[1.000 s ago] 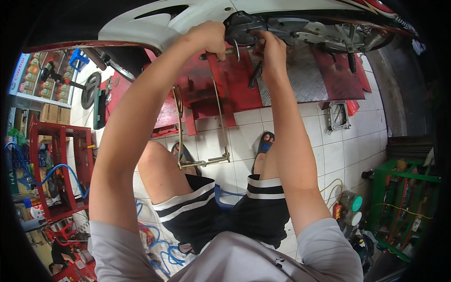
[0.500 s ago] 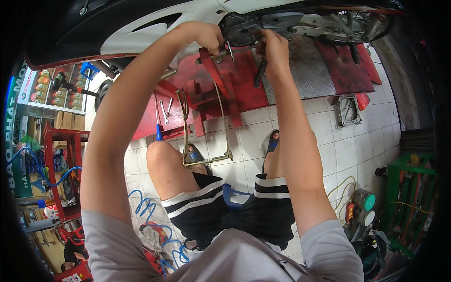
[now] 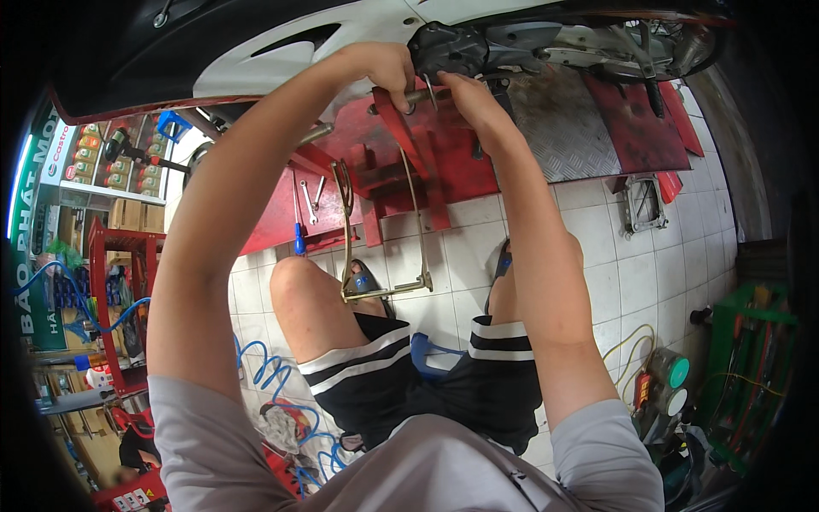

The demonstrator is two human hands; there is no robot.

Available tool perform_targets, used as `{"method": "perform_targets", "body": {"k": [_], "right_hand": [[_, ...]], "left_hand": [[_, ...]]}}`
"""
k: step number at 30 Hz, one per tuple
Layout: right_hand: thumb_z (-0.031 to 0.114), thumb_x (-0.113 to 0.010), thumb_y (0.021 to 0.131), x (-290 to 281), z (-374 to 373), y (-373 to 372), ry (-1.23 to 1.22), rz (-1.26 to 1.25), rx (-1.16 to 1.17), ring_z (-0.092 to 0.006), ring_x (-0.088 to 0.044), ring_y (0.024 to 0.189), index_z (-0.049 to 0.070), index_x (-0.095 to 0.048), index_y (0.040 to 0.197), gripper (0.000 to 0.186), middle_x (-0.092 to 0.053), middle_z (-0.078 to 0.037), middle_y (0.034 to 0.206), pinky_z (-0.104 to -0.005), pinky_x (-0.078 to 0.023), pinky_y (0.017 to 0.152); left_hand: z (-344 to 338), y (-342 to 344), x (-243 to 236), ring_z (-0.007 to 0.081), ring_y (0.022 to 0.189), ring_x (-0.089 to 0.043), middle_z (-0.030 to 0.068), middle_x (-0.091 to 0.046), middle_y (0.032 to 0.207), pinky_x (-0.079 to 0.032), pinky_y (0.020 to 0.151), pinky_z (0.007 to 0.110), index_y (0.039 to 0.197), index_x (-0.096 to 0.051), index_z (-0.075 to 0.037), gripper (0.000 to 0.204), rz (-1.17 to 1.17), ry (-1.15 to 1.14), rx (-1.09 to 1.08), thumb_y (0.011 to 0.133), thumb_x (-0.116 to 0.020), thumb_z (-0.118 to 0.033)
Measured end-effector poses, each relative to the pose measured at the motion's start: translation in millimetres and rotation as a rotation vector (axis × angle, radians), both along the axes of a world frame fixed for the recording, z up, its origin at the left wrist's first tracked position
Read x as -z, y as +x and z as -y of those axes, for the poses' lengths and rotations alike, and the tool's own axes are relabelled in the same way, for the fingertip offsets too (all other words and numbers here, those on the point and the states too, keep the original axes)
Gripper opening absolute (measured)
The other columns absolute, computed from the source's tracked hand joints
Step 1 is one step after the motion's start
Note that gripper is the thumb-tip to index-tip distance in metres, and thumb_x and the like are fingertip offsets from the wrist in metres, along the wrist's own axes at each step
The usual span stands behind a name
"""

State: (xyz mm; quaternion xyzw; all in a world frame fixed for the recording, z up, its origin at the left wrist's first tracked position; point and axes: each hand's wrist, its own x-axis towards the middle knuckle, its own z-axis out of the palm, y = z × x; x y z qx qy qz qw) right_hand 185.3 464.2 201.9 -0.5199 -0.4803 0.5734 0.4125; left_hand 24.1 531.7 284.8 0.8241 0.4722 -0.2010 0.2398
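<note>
Both my hands are up at the underside of a motorbike's dark engine cover [image 3: 448, 49]. My left hand [image 3: 392, 73] is closed, its fingers curled down beside the cover's left edge; what they grip is hidden. Close to it, my right hand [image 3: 467, 96] reaches in from the right with bent fingers against the cover's lower edge; its grasp is hidden too. A short metal lever [image 3: 431, 91] hangs between the hands. Below them stands a red metal support [image 3: 399, 132]. A brass-coloured metal frame [image 3: 388, 293] hangs down in front of my left shin.
Wrenches [image 3: 310, 203] and a blue-handled screwdriver [image 3: 299, 237] lie on the red platform [image 3: 269, 220]. On the tiles are a metal bracket [image 3: 641, 206] at right and a coiled blue hose [image 3: 277, 392] at lower left. A green rack [image 3: 725, 375] stands far right, a red shelf [image 3: 128, 235] at left.
My right hand has moved left along the engine's underside, closer to my left hand, which stays by the cover. The whole view has shifted slightly.
</note>
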Motion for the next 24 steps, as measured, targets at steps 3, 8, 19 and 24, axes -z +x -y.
{"method": "perform_targets", "body": {"k": [3,8,19,24], "right_hand": [[0.044,-0.047,0.091,-2,2,-7,-0.047,-0.068,-0.065,-0.0216,-0.062,0.086,0.004,-0.056,0.123,0.052,-0.062,-0.012,0.108,-0.0350,-0.050,0.076],[0.047,-0.045,0.093,3,-2,-5,-0.021,-0.078,-0.091,-0.0214,-0.063,0.081,0.005,-0.054,0.123,0.053,-0.062,-0.011,0.107,-0.0351,-0.051,0.073],[0.050,-0.044,0.093,4,0,-13,-0.026,0.006,-0.059,-0.0230,-0.064,0.081,0.006,-0.056,0.120,0.053,-0.063,-0.011,0.101,-0.0342,-0.050,0.071],[0.050,-0.045,0.093,5,0,-15,-0.009,0.012,-0.082,-0.0235,-0.065,0.080,0.004,-0.057,0.119,0.054,-0.064,-0.012,0.102,-0.0333,-0.050,0.070]], "left_hand": [[0,-4,6,0.0174,0.073,-0.063,0.0072,-0.070,0.081,-0.049,0.068,0.031,0.091,-0.073,-0.001,0.030,-0.044,0.050,-0.013,0.069,-0.077,-0.020],[-7,-4,9,0.0165,0.071,-0.063,0.0083,-0.070,0.078,-0.048,0.062,0.030,0.089,-0.073,-0.002,0.035,0.033,0.037,0.079,0.067,-0.079,-0.029],[-10,5,-3,0.0172,0.070,-0.062,0.0068,-0.069,0.072,-0.046,0.067,0.031,0.087,-0.072,-0.001,0.030,0.061,0.074,0.092,0.069,-0.079,-0.024],[-11,1,1,0.0169,0.071,-0.062,0.0061,-0.068,0.072,-0.046,0.067,0.030,0.086,-0.072,-0.001,0.028,0.006,-0.017,0.072,0.069,-0.078,-0.023]]}}
